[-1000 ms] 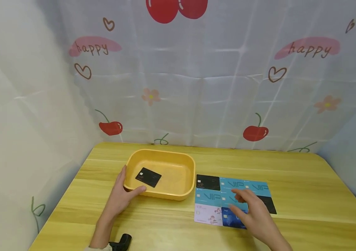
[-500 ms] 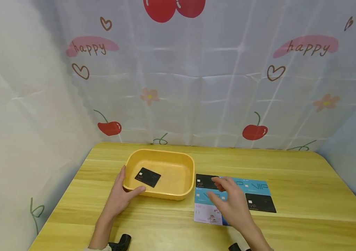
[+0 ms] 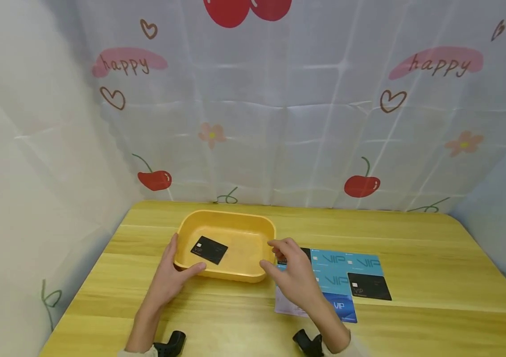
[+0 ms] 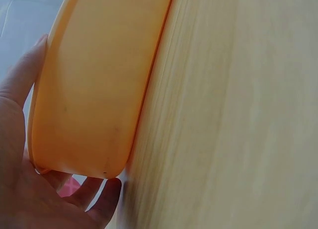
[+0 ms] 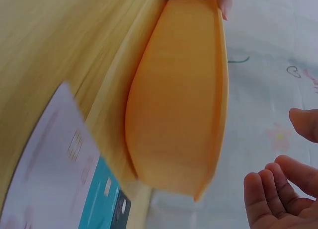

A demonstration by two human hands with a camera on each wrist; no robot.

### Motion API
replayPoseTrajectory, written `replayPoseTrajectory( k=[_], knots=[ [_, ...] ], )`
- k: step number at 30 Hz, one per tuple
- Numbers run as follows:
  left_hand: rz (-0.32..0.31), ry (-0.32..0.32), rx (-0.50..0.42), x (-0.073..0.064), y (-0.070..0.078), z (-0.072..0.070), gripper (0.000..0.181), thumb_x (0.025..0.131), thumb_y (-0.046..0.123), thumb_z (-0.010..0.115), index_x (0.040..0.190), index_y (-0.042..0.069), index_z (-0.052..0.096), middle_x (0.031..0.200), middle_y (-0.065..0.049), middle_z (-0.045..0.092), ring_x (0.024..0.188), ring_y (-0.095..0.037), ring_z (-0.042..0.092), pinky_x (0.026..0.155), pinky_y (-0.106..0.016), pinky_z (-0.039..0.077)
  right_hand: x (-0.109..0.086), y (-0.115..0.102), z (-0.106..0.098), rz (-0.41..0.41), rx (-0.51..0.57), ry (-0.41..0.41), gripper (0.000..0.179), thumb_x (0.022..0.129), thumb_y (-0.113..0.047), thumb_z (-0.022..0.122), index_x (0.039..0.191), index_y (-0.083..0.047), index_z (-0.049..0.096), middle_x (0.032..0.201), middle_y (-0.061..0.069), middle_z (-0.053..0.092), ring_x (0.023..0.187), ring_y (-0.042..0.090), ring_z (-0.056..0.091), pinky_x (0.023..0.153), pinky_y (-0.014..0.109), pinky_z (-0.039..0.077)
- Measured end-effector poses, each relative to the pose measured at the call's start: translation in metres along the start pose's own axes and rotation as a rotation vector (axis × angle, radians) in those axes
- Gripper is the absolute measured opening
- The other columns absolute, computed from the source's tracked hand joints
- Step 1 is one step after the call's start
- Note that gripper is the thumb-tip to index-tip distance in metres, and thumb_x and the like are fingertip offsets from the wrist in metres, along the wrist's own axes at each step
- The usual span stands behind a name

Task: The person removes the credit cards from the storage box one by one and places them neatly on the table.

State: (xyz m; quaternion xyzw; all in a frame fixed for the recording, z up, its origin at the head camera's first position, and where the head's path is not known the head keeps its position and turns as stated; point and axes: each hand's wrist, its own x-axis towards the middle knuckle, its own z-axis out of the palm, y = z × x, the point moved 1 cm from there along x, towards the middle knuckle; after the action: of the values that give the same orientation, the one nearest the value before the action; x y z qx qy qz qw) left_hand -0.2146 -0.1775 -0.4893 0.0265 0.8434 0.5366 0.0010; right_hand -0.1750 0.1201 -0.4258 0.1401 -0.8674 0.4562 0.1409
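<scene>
A yellow plastic basin (image 3: 244,253) sits on the table with a black VIP card (image 3: 209,249) lying flat inside, left of its middle. My left hand (image 3: 168,280) grips the basin's near-left corner; its thumb is at the rim, and the left wrist view shows fingers (image 4: 107,199) curled against the end wall. My right hand (image 3: 296,277) hovers at the basin's right end, thumb and fingers apart with nothing between them. It overlaps the left part of a block of cards, partly hiding a black card (image 3: 305,253) and a lilac card (image 3: 286,303).
Right of the basin, teal VIP cards (image 3: 364,263), another black card (image 3: 370,286) and a blue card (image 3: 344,307) lie edge to edge on the wooden table (image 3: 217,322). A printed curtain (image 3: 270,148) hangs behind the table's back edge.
My right hand has moved left from over the cards to the basin's right rim, uncovering the right-hand black card and the blue card. The left hand has stayed on the basin.
</scene>
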Motion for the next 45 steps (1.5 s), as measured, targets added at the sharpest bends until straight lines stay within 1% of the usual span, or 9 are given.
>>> replayPoseTrajectory(
  k=[5,9,15,17,24,27,34,41,45],
  knots=[
    [0.004,0.007,0.004,0.001,0.0,-0.003,0.117,0.082,0.037,0.082,0.159,0.007,-0.002,0.162,-0.019,0.002,0.147,-0.036,0.007,0.116,-0.055,0.013,0.015,-0.008,0.019,-0.027,0.009,-0.045,0.037,0.088,-0.015,0.076,0.121,-0.002,0.066,0.095,-0.001,0.054,0.087,0.022,0.055,0.077,0.038,0.05],
    [0.006,0.006,0.003,0.001,0.002,-0.003,0.117,0.082,0.036,0.081,0.159,0.006,-0.002,0.162,-0.02,0.003,0.147,-0.036,0.007,0.116,-0.055,0.013,0.022,-0.013,0.027,-0.027,0.019,-0.072,0.038,0.089,-0.016,0.074,0.123,-0.001,0.065,0.098,0.001,0.055,0.088,0.026,0.055,0.076,0.037,0.048],
    [0.001,0.0,-0.008,0.0,0.004,0.0,0.117,0.082,0.034,0.082,0.158,0.005,-0.002,0.162,-0.021,0.004,0.147,-0.036,0.009,0.116,-0.055,0.014,0.025,-0.014,0.037,-0.019,0.02,-0.108,0.039,0.09,-0.017,0.073,0.124,-0.001,0.064,0.1,0.002,0.054,0.089,0.025,0.053,0.075,0.035,0.047],
    [-0.001,-0.004,-0.013,-0.001,0.003,0.0,0.116,0.083,0.034,0.081,0.158,0.006,-0.002,0.162,-0.02,0.003,0.147,-0.036,0.009,0.116,-0.055,0.014,0.025,-0.014,0.04,-0.02,0.015,-0.11,0.04,0.09,-0.018,0.073,0.125,-0.001,0.063,0.1,0.003,0.054,0.088,0.023,0.052,0.074,0.035,0.046],
    [-0.002,-0.008,-0.037,-0.001,0.004,0.0,0.115,0.083,0.032,0.081,0.159,0.008,-0.003,0.162,-0.019,0.003,0.147,-0.035,0.009,0.115,-0.054,0.015,0.028,-0.018,0.047,-0.019,0.002,-0.116,0.042,0.089,-0.018,0.075,0.125,-0.001,0.064,0.101,0.005,0.054,0.087,0.024,0.052,0.072,0.034,0.046],
    [-0.002,-0.011,-0.04,-0.001,0.005,0.0,0.115,0.083,0.032,0.081,0.159,0.007,-0.003,0.162,-0.019,0.003,0.147,-0.036,0.009,0.115,-0.054,0.015,0.031,-0.019,0.052,-0.018,0.003,-0.123,0.044,0.088,-0.018,0.076,0.126,-0.001,0.063,0.104,0.006,0.055,0.088,0.024,0.052,0.074,0.034,0.048],
    [0.003,-0.004,-0.026,-0.001,0.005,0.0,0.114,0.083,0.033,0.081,0.159,0.007,-0.001,0.162,-0.02,0.004,0.146,-0.037,0.011,0.115,-0.056,0.016,0.038,-0.021,0.067,-0.015,0.001,-0.14,0.045,0.087,-0.018,0.076,0.126,0.0,0.063,0.107,0.012,0.057,0.096,0.031,0.057,0.076,0.038,0.049],
    [-0.005,0.002,-0.017,0.0,0.004,0.002,0.115,0.083,0.036,0.081,0.159,0.008,0.0,0.162,-0.017,0.004,0.147,-0.035,0.01,0.115,-0.055,0.015,0.043,-0.021,0.084,0.011,-0.004,-0.162,0.045,0.087,-0.019,0.077,0.125,0.0,0.064,0.109,0.01,0.057,0.1,0.028,0.056,0.08,0.038,0.05],
    [-0.003,0.0,-0.017,-0.001,0.003,0.001,0.115,0.083,0.036,0.081,0.159,0.008,0.0,0.162,-0.017,0.004,0.147,-0.036,0.011,0.115,-0.056,0.016,0.048,-0.025,0.091,0.032,-0.04,-0.204,0.049,0.086,-0.021,0.078,0.127,0.001,0.063,0.113,0.012,0.056,0.101,0.027,0.054,0.082,0.039,0.05]
  ],
)
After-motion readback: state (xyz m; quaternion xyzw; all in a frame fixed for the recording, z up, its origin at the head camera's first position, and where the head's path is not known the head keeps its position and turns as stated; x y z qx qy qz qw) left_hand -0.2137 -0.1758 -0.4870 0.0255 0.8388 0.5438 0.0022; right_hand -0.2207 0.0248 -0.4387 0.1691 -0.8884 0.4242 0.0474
